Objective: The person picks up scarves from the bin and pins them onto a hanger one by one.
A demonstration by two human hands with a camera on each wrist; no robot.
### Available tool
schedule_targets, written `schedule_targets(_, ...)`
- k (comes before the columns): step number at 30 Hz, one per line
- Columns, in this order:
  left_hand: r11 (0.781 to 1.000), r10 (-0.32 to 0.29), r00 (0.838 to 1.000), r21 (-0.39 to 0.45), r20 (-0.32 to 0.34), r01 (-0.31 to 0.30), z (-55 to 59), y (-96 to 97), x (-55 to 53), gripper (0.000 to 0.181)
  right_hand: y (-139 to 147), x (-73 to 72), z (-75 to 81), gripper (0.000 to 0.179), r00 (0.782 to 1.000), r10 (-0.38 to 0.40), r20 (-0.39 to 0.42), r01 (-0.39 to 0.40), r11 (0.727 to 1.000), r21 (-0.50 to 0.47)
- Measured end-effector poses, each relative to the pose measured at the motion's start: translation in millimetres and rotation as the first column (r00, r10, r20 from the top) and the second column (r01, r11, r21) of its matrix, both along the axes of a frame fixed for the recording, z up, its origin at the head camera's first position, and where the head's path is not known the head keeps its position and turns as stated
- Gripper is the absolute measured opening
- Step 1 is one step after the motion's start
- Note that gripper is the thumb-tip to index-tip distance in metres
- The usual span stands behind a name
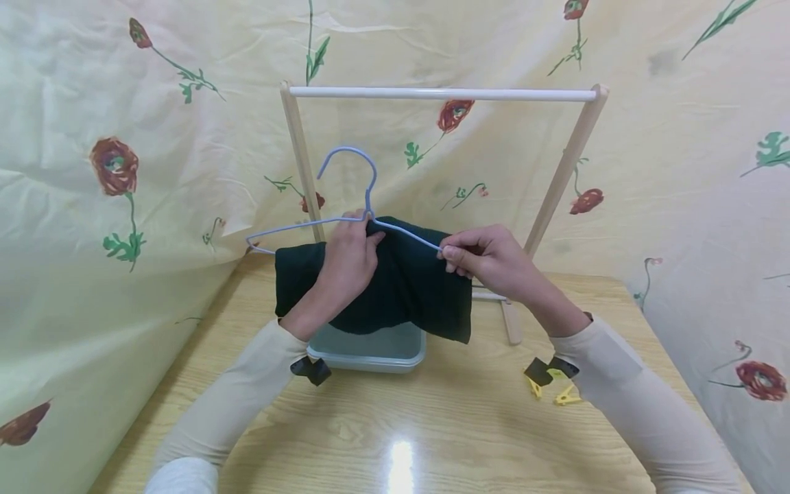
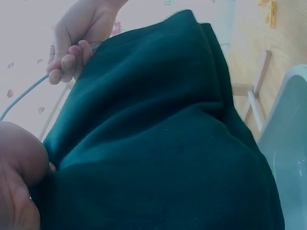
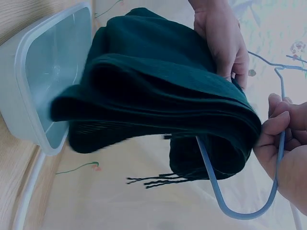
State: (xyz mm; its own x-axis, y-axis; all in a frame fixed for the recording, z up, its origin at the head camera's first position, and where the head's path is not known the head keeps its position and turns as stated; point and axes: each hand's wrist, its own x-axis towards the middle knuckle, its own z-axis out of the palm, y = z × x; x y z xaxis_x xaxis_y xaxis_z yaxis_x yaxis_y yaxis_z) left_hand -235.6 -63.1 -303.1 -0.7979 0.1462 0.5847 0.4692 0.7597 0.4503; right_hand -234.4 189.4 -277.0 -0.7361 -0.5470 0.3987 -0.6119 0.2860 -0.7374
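Observation:
A folded dark green scarf (image 1: pixel 413 288) with a twisted fringe hangs over the lower bar of a blue wire hanger (image 1: pixel 404 232). My left hand (image 1: pixel 350 257) grips the scarf's upper edge just below the hanger's hook, thumb on the cloth. On the other side, my right hand (image 1: pixel 487 257) pinches the hanger's right sloping arm between thumb and fingers. In the right wrist view the hanger's rounded end (image 3: pixel 240 215) sticks out past the layered scarf (image 3: pixel 158 91). The hook points up and curls left in the head view.
Beneath the scarf stands a light blue plastic tub (image 1: pixel 370 362) on the wooden table (image 1: pixel 345 432). Behind it is a rack with a white rail (image 1: pixel 444 93) and wooden posts. Yellow clips (image 1: pixel 566 396) lie by my right forearm. Flowered cloth surrounds the table.

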Motion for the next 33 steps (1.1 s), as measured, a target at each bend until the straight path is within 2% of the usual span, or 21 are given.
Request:
schedule_targets(3,0.999,0.032,0.999,-0.010,-0.027,-0.032,2.0,0.1,-2.1,0.019,-1,-1.0,-0.4,0.015,1.000,0.001,0.014,-0.001,1.000,-0.001)
schedule_targets(8,0.992,0.031,0.999,-0.124,-0.043,-0.036,2.8,0.7,-3.9,0.020,-2,-1.6,0.2,0.015,0.999,-0.025,0.040,0.025,1.000,-0.003)
schedule_targets(11,0.986,-0.005,1.000,-0.169,-0.002,0.004,0.2,1.0,-2.6,0.019,-3,-0.6,1.4,0.016,0.997,-0.051,0.059,0.051,0.999,-0.009)
schedule_targets(14,0.984,-0.065,0.997,-0.163,0.044,0.071,-3.2,0.2,-1.6,0.015,-5,0.2,2.7,0.016,0.994,-0.073,0.076,0.076,0.997,-0.029)
schedule_targets(18,0.974,-0.157,0.985,-0.156,0.073,0.166,-7.7,-1.9,-1.0,0.013,-7,-0.6,3.9,0.017,0.992,-0.098,0.074,0.103,0.993,-0.056)
schedule_targets(21,0.955,-0.230,0.970,-0.175,0.073,0.239,-10.4,-4.3,-0.5,0.016,-6,-2.4,4.5,0.018,0.991,-0.123,0.062,0.126,0.990,-0.061)
schedule_targets(23,0.934,-0.287,0.955,-0.196,0.080,0.298,-11.6,-6.4,0.8,0.020,-6,-3.2,5.2,0.018,0.988,-0.141,0.065,0.145,0.987,-0.065)
schedule_targets(27,0.878,-0.394,0.907,-0.233,0.148,0.419,-12.9,-10.6,5.0,0.026,-5,-3.3,7.1,0.020,0.984,-0.162,0.080,0.168,0.983,-0.079)
schedule_targets(30,0.850,-0.418,0.877,-0.238,0.236,0.469,-12.9,-11.8,8.7,0.036,-5,-2.3,7.2,0.019,0.984,-0.160,0.074,0.166,0.983,-0.082)
schedule_targets(32,0.849,-0.404,0.871,-0.240,0.278,0.470,-12.4,-10.2,10.7,0.045,-5,-1.8,6.5,0.018,0.986,-0.154,0.063,0.159,0.984,-0.083)
schedule_targets(33,0.853,-0.390,0.874,-0.244,0.291,0.461,-12.1,-8.9,11.7,0.051,-5,-1.6,6.0,0.017,0.987,-0.151,0.057,0.156,0.984,-0.083)
